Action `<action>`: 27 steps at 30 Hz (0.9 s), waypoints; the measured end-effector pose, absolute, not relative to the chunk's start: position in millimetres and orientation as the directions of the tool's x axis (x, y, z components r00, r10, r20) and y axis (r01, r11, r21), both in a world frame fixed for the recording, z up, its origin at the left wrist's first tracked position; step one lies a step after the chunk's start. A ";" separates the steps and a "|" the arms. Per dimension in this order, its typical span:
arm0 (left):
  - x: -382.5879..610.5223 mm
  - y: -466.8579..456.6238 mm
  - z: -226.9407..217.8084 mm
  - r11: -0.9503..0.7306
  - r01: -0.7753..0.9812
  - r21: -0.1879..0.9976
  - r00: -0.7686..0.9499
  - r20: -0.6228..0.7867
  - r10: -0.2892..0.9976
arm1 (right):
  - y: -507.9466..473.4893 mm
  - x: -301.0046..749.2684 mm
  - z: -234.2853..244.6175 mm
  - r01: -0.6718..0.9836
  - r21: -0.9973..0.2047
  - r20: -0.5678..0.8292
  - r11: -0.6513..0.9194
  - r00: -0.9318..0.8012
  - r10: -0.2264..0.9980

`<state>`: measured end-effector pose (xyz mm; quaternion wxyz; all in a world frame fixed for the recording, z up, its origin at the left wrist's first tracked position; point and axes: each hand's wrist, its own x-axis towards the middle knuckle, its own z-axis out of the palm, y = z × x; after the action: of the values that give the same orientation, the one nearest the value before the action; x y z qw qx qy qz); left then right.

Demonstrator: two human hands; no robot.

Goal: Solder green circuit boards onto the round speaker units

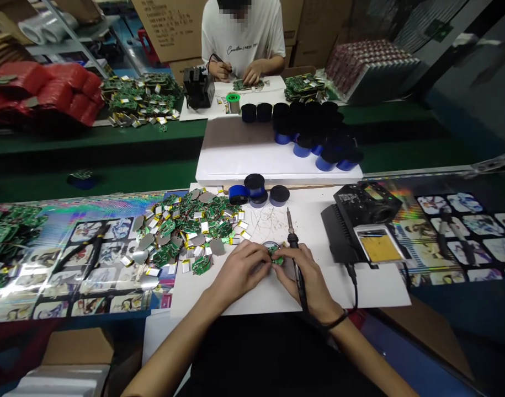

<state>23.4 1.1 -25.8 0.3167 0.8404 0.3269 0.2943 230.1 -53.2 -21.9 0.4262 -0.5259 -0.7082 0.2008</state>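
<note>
A small green circuit board [276, 255] is pinched between the fingertips of both my hands, low over the white work board [244, 298]. My left hand [246, 267] closes on its left side, its fingers partly hiding it. Along with the board's right edge, my right hand [308, 278] keeps a soldering iron [292, 240], its tip pointing up and away from me. Just behind the circuit board lies a round rim [271, 243], mostly hidden by the fingers. Left of my hands spreads a heap of circuit boards [186, 220] with small silvery battery packs.
A black soldering station [339, 234] with a yellow sponge [378, 246] stands right. Blue-and-black round cases [279, 196] sit ahead, and more [304, 144] cover a white foam slab [231, 149]. Pliers [95, 251] lie left. A co-worker [244, 44] sits opposite.
</note>
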 end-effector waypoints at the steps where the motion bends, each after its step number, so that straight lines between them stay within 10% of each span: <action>1: 22.1 3.0 -25.1 -0.602 0.358 0.713 0.627 0.294 0.721 | -53.4 228.3 -21.2 0.581 -0.729 0.392 0.361 -0.077 0.917; 27: 21.8 29.1 -0.6 -0.790 0.321 0.522 0.835 0.237 0.496 | -73.6 244.0 -19.8 0.470 -0.835 0.318 0.287 -0.013 0.948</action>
<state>21.8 29.1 -0.6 0.2377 0.9280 0.2200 0.1842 244.0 -73.6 -19.8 0.4539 -0.5360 -0.6613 0.2633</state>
